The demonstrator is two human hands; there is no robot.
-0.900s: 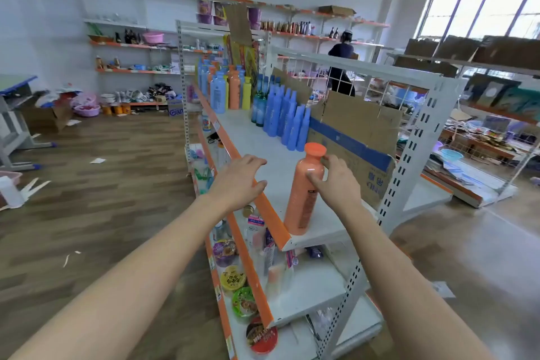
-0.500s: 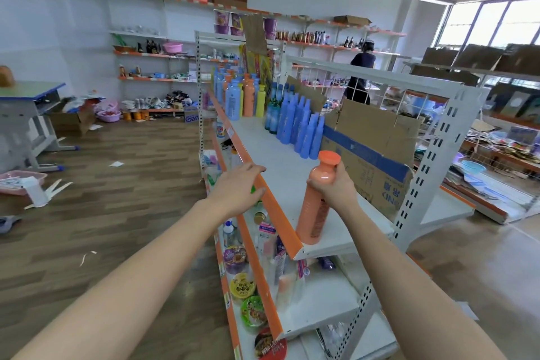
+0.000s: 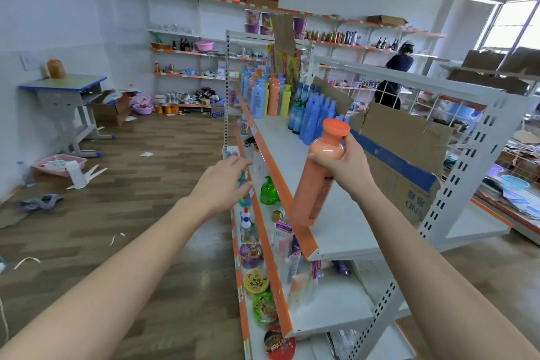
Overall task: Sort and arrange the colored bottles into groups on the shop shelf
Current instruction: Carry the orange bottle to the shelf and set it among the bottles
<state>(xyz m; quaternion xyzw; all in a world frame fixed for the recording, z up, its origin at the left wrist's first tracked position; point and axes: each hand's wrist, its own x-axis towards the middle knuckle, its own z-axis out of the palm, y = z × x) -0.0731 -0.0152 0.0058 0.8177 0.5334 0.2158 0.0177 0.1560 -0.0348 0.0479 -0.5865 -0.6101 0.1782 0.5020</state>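
Where the white top shelf [image 3: 336, 213] reaches its near end, the orange bottle [image 3: 315, 178] leans tilted over that shelf's front edge: tall peach-orange body, narrowed neck, flat orange cap, small print low down. Right hand [image 3: 347, 166] wraps its shoulder. Left hand [image 3: 222, 184], fingers loosely spread, hovers beside the shelf edge, holding nothing.

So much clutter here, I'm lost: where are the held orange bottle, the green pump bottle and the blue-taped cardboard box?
orange bottle [image 3: 310, 193], head view, middle of its body.
green pump bottle [image 3: 268, 196], head view, its round body.
cardboard box [image 3: 403, 131], head view, brown front face.
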